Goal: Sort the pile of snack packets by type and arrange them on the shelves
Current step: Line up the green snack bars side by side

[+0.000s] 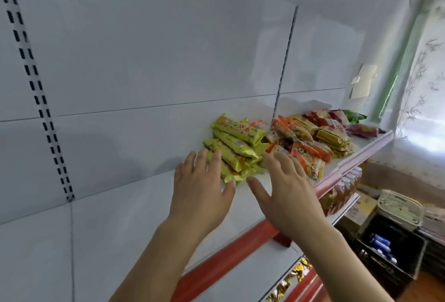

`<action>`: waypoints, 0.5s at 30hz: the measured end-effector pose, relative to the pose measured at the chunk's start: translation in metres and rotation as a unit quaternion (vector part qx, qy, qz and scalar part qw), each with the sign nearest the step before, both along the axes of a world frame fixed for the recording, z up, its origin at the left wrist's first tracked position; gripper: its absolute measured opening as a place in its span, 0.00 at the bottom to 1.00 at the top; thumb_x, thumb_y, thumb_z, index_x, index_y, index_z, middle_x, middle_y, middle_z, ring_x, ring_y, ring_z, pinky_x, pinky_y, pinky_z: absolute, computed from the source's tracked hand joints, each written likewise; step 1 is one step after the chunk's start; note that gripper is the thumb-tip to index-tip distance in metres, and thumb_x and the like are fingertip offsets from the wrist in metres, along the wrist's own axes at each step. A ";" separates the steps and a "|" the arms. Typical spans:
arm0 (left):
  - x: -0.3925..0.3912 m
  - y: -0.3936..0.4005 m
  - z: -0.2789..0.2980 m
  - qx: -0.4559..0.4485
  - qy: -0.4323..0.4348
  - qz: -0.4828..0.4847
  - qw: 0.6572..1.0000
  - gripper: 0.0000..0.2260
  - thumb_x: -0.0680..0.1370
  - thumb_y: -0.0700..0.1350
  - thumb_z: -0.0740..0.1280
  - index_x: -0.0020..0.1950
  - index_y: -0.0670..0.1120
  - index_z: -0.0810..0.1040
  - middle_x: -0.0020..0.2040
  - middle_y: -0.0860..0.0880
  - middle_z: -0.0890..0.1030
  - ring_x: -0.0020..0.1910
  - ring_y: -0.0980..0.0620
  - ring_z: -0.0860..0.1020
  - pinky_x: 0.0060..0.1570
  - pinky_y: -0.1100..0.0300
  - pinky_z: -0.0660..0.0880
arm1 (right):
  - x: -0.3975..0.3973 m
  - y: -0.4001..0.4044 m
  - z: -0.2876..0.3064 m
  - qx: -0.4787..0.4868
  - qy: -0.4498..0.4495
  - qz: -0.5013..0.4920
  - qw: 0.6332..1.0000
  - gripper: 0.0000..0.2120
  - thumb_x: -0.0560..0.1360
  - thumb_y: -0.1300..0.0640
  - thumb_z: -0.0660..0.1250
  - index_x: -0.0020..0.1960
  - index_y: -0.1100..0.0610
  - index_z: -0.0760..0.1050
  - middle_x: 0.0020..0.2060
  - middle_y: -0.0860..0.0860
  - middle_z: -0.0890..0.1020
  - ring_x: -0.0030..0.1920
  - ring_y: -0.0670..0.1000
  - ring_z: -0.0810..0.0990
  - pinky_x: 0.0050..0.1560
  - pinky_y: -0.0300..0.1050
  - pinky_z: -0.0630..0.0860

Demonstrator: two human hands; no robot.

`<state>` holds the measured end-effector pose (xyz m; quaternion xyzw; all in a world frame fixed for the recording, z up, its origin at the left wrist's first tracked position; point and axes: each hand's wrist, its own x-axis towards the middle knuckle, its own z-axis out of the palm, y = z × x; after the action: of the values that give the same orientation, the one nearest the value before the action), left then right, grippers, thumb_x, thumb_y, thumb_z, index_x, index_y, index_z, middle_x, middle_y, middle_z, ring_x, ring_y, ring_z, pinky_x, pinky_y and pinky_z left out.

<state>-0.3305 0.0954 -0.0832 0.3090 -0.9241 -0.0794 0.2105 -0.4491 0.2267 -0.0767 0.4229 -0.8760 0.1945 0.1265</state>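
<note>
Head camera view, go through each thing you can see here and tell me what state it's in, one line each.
Left hand: open, fingers straight, reaching to the yellow packets.
Right hand: open, holding nothing.
Shiny yellow foil snack packets: stacked together on the shelf.
Orange and white plastic snack packets: loosely piled.
White metal shelf with red front edge: bare near the hands.

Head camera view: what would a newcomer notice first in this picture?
First, the two open hands, left hand and right hand, reaching forward over the white shelf and holding nothing. Just beyond their fingers lies a stack of yellow-gold packets, with orange packets beside it on the right.
</note>
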 end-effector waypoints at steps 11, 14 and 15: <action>-0.112 -0.051 0.003 0.022 0.044 0.036 0.998 0.25 0.85 0.53 0.56 0.82 0.48 0.59 0.76 0.49 0.69 0.73 0.47 0.68 0.72 0.50 0.66 | -0.136 -0.097 0.021 -0.032 -0.026 0.066 0.997 0.31 0.79 0.37 0.58 0.78 0.47 0.59 0.74 0.51 0.69 0.76 0.59 0.61 0.72 0.57 0.64; -0.133 -0.054 0.010 0.051 0.085 0.078 0.992 0.23 0.85 0.52 0.58 0.80 0.50 0.64 0.72 0.48 0.74 0.70 0.47 0.73 0.67 0.51 0.71 | -0.156 -0.116 0.020 0.001 -0.016 0.096 0.995 0.26 0.78 0.39 0.60 0.73 0.49 0.67 0.63 0.52 0.78 0.68 0.59 0.71 0.63 0.54 0.73; -0.140 -0.053 0.013 0.066 0.101 0.096 0.988 0.23 0.85 0.52 0.59 0.80 0.51 0.66 0.71 0.49 0.76 0.68 0.47 0.74 0.65 0.51 0.72 | -0.161 -0.119 0.019 -0.005 -0.005 0.109 0.994 0.22 0.78 0.41 0.61 0.69 0.49 0.71 0.57 0.51 0.80 0.62 0.58 0.75 0.56 0.52 0.75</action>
<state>-0.4700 0.0428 -0.0705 0.3995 -0.8569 -0.1503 0.2891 -0.6105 0.1078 -0.0574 0.5139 -0.8245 0.2136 0.1025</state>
